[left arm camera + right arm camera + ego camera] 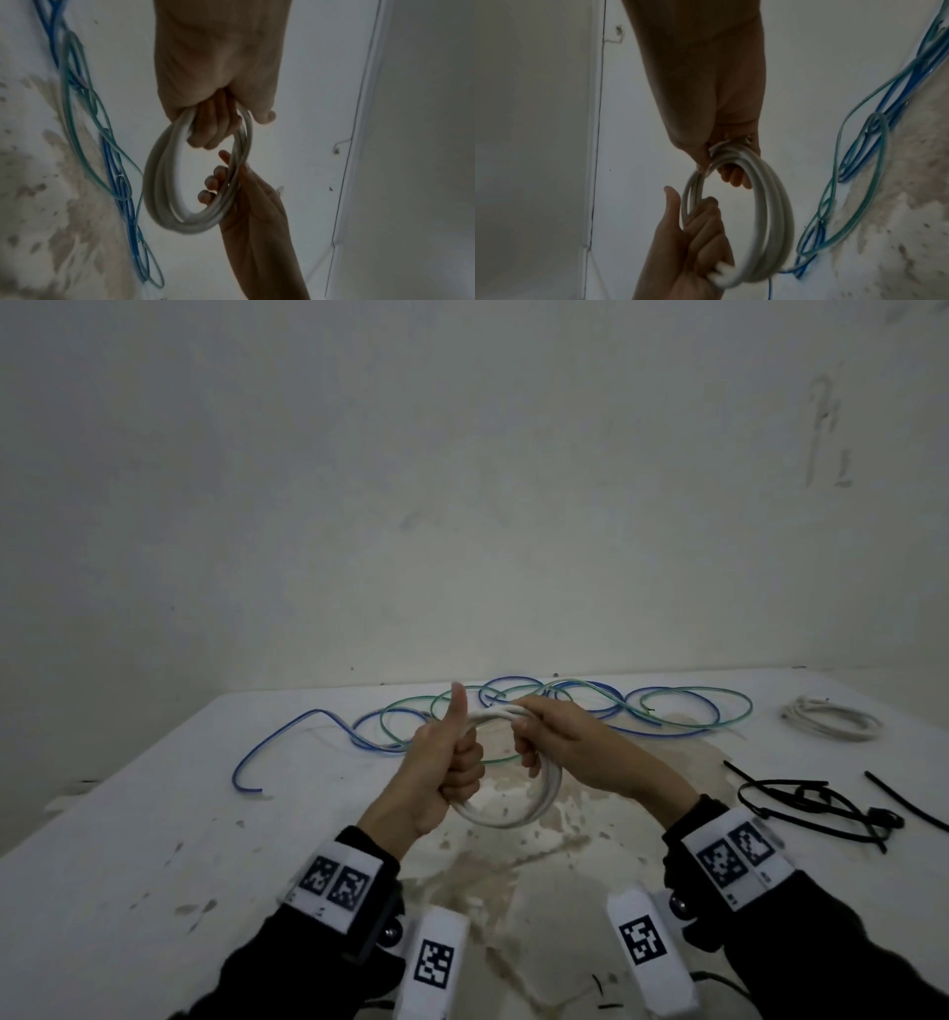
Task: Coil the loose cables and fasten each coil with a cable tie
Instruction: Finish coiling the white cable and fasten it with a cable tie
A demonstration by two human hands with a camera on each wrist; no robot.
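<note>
A white cable coil point(534, 806) of several loops hangs above the table between both hands. My left hand point(452, 762) grips its left side, fingers curled round the loops and thumb pointing up. My right hand point(544, 731) holds the top right of the coil with fingers wrapped round the strands. In the left wrist view the coil point(164, 182) hangs from my left hand point(216, 121) while the right hand point(231, 182) clasps it from below. In the right wrist view the coil point(770, 213) runs from my right hand point(731, 162) to the left hand point(700, 223). Black cable ties point(816, 801) lie right.
Loose blue cable point(287, 737) and green cable point(698, 706) sprawl tangled along the back of the white stained table point(154, 839). A second white coil point(832, 719) lies at the far right. A wall rises just behind the table.
</note>
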